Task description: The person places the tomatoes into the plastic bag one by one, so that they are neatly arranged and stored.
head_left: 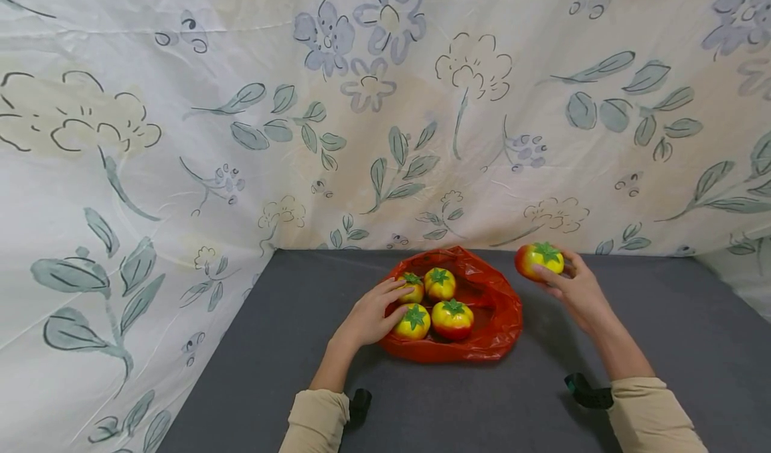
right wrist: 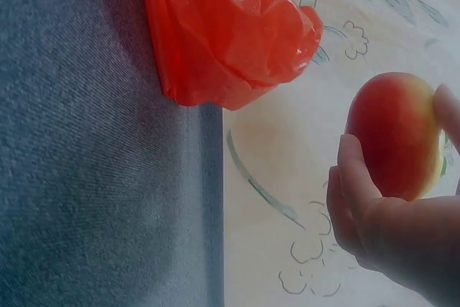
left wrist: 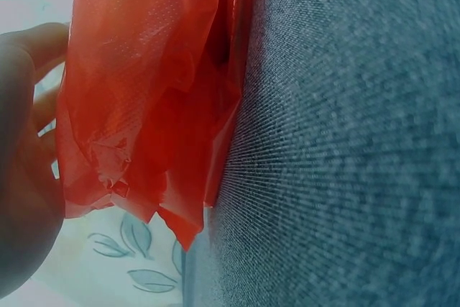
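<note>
A red plastic bag [head_left: 502, 306] sits open on the table, with several yellow-and-red tomatoes [head_left: 453, 319] inside, each topped by a green star-shaped calyx. My left hand [head_left: 375, 314] lies over the bag's left rim. Its fingers extend loosely above the left-hand tomatoes, and whether they touch them is unclear. In the left wrist view, the bag's side hides part of those fingers. To the right of the bag and above the table, my right hand [head_left: 581, 289] holds another tomato [right wrist: 395, 134] between thumb and fingers, apart from the bag.
The dark grey table [head_left: 259, 373] runs back to a hanging cloth [head_left: 385, 172] with a floral print. A black strap-like piece [head_left: 587, 393] juts out by the right sleeve, and a similar dark piece [head_left: 360, 406] by the left one.
</note>
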`<state>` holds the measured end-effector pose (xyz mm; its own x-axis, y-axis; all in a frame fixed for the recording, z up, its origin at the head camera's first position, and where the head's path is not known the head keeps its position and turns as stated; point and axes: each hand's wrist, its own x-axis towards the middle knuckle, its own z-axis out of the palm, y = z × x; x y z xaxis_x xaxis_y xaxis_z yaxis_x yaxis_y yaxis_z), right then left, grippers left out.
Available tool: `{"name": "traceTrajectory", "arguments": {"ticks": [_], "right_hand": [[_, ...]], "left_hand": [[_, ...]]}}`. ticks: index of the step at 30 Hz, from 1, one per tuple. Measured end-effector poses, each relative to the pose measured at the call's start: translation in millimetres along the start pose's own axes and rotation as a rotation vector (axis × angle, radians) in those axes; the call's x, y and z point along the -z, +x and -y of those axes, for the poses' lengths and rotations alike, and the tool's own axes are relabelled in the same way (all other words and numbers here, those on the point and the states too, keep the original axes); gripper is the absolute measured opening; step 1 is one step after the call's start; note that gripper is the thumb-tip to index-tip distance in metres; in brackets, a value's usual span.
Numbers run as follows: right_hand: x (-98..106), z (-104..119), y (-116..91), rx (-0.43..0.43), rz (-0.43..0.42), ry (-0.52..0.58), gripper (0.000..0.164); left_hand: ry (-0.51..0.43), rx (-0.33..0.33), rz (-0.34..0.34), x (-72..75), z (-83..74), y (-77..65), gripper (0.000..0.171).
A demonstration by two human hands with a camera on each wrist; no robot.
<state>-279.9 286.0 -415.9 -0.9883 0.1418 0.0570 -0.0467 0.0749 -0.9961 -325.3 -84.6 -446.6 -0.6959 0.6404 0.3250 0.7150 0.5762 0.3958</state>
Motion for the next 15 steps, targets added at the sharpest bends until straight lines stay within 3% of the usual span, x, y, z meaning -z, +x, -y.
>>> {"name": "traceTrajectory", "arguments": {"ticks": [15], "right_hand": [[-16.3,-0.6,-2.3,-0.011,0.051,-0.046,0.087]], "left_hand": [[0.005,-0.007,0.003,-0.7,0.2,-0.2,0.042]]}}
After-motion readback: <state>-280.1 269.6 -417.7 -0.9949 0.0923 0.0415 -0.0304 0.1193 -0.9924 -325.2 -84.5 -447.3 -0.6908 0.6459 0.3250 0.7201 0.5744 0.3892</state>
